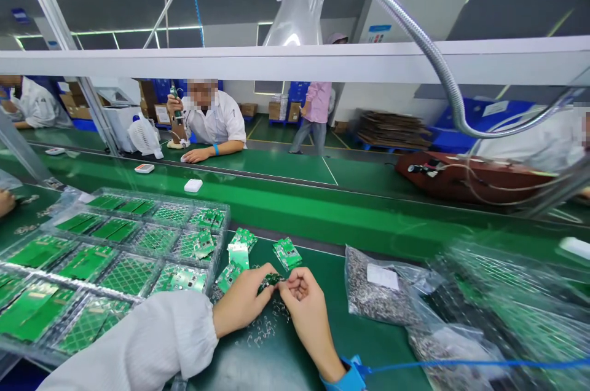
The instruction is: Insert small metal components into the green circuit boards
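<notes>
White cloth sleeve with a gathered cuff (152, 332) covers the left forearm; a blue wrist strap (348, 374) with a trailing blue cord (428, 366) circles the right wrist. Above the dark green surface (332, 274), the left hand (242, 299) has its fingers gripping a small green circuit board (271, 281). The right hand (306, 302) meets the board's right end with curled fingers; whether they pinch or only touch it cannot be told. Thin silvery metal pieces (260, 332) lie scattered below the hands. Loose green boards (238, 254) lie just beyond. A weak pinch could drop the held board among the metal pieces, which might scratch it. A snagged cord could jerk the right hand, and the sleeve might nudge the clear plastic compartment tray (225, 220).
</notes>
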Available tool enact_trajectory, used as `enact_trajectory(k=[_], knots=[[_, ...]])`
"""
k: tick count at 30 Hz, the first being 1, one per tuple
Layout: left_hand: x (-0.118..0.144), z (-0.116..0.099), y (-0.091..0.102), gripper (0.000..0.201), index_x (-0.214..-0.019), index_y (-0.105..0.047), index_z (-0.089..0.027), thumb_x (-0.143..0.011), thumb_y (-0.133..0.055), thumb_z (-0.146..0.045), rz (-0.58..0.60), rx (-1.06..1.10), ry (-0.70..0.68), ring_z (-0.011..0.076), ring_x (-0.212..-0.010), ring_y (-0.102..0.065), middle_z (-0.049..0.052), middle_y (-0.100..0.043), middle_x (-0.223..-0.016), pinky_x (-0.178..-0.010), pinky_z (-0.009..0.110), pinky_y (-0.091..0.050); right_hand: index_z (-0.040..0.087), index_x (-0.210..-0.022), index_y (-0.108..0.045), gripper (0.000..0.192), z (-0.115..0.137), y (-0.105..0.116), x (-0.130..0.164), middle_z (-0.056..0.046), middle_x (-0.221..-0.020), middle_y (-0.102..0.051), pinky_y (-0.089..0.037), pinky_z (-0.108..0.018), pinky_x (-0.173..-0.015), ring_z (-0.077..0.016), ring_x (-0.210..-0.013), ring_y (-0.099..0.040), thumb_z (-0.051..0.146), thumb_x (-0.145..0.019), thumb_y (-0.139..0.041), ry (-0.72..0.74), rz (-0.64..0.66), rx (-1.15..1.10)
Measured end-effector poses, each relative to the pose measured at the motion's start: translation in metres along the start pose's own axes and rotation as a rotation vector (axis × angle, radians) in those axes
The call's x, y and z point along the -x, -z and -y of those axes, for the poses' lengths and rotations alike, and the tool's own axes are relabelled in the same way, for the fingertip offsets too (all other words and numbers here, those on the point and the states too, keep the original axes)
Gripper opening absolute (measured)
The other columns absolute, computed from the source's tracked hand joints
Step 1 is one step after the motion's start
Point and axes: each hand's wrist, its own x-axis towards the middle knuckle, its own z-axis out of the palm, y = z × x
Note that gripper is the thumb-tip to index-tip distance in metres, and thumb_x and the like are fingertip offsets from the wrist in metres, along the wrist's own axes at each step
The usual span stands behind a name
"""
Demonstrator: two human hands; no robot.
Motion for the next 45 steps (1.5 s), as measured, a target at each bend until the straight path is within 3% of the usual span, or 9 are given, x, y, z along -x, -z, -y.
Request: enact_trajectory(k=[10, 15, 17, 22, 27, 31, 33, 39, 45], knots=[[-0.001, 0.001, 0.000, 0.022, -0.115, -0.068, -0.024, -0.095, -0.058, -0.025, 0.002, 0.035, 0.014, 0.0235, -0.096, -0.067, 0.001, -0.075, -0.104, -0.090, 0.034, -0.045, 0.021, -0.075, -0.055, 0.019, 0.004, 0.002, 0.001, 0.004, -0.066, -0.050, -0.040, -0.025, -0.055, -0.0138, -0.058, -0.049, 0.034, -0.080, -0.068, 0.016, 0.023, 0.013], [0.000, -0.003, -0.001, 0.035, -0.130, -0.057, -0.025, -0.096, -0.057, -0.029, 0.054, -0.039, 0.071, 0.0232, -0.084, -0.067, 0.000, -0.071, -0.088, -0.079, 0.033, -0.050, 0.022, -0.079, -0.057, 0.005, 0.011, 0.006, -0.003, 0.004, -0.068, -0.054, -0.041, -0.025, -0.057, -0.0148, -0.060, -0.052, 0.026, -0.079, -0.059, 0.112, 0.005, 0.127], [0.001, -0.006, 0.000, 0.038, -0.134, -0.050, -0.024, -0.096, -0.056, -0.030, 0.047, -0.054, 0.051, 0.0232, -0.089, -0.069, 0.002, -0.073, -0.096, -0.081, 0.034, -0.053, 0.022, -0.078, -0.057, 0.002, 0.014, 0.018, -0.010, 0.003, -0.069, -0.055, -0.042, -0.026, -0.059, -0.0156, -0.062, -0.054, 0.023, -0.076, -0.056, 0.158, -0.030, 0.209], [0.003, -0.004, 0.008, 0.036, -0.132, -0.053, -0.022, -0.095, -0.055, -0.021, -0.072, -0.490, -0.121, 0.0314, -0.137, -0.050, 0.013, -0.055, -0.146, -0.109, 0.047, -0.046, 0.021, -0.073, -0.063, 0.011, 0.010, 0.064, -0.039, -0.001, -0.074, -0.058, -0.044, -0.030, -0.064, -0.0169, -0.064, -0.056, 0.023, -0.076, -0.052, 0.186, -0.018, 0.587], [0.002, 0.005, 0.020, 0.045, -0.138, -0.053, -0.018, -0.094, -0.059, -0.023, -0.071, -0.853, 0.038, 0.0397, -0.134, -0.051, 0.020, -0.054, -0.145, -0.105, 0.056, -0.046, 0.020, -0.081, -0.069, 0.020, -0.007, 0.089, -0.052, -0.004, -0.076, -0.061, -0.047, -0.035, -0.067, -0.0200, -0.064, -0.059, 0.024, -0.079, -0.050, 0.112, -0.018, 0.732], [0.002, 0.002, 0.026, 0.046, -0.139, -0.054, -0.018, -0.095, -0.060, -0.030, 0.059, -0.943, 0.171, 0.0356, -0.105, -0.068, 0.018, -0.061, -0.129, -0.085, 0.048, -0.056, 0.018, -0.095, -0.070, 0.024, -0.009, 0.082, -0.045, -0.011, -0.094, -0.065, -0.049, -0.042, -0.081, -0.0278, -0.088, -0.063, 0.027, -0.089, -0.049, 0.171, -0.038, 0.800], [0.002, -0.001, 0.026, 0.048, -0.139, -0.054, -0.018, -0.094, -0.063, -0.031, 0.109, -0.941, 0.212, 0.0340, -0.097, -0.070, 0.016, -0.062, -0.124, -0.078, 0.045, -0.058, 0.019, -0.102, -0.068, 0.023, -0.005, 0.071, -0.036, -0.012, -0.099, -0.065, -0.049, -0.044, -0.087, -0.0298, -0.096, -0.062, 0.027, -0.095, -0.049, 0.260, 0.026, 0.860], [0.003, 0.002, 0.022, 0.042, -0.135, -0.054, -0.019, -0.094, -0.059, -0.022, 0.113, -0.924, 0.213, 0.0341, -0.106, -0.065, 0.017, -0.059, -0.128, -0.077, 0.044, -0.060, 0.023, -0.105, -0.066, 0.014, 0.002, 0.030, -0.002, -0.007, -0.097, -0.066, -0.053, -0.042, -0.083, -0.0268, -0.093, -0.061, 0.021, -0.100, -0.053, 0.480, 0.357, 0.935], [0.001, 0.010, 0.020, 0.043, -0.136, -0.052, -0.018, -0.093, -0.051, -0.012, 0.112, -0.904, 0.189, 0.0334, -0.111, -0.061, 0.017, -0.056, -0.128, -0.080, 0.042, -0.060, 0.022, -0.105, -0.065, 0.014, -0.003, 0.018, 0.009, -0.008, -0.096, -0.061, -0.055, -0.043, -0.078, -0.0265, -0.088, -0.060, 0.013, -0.095, -0.059, 0.532, 0.422, 0.955]])
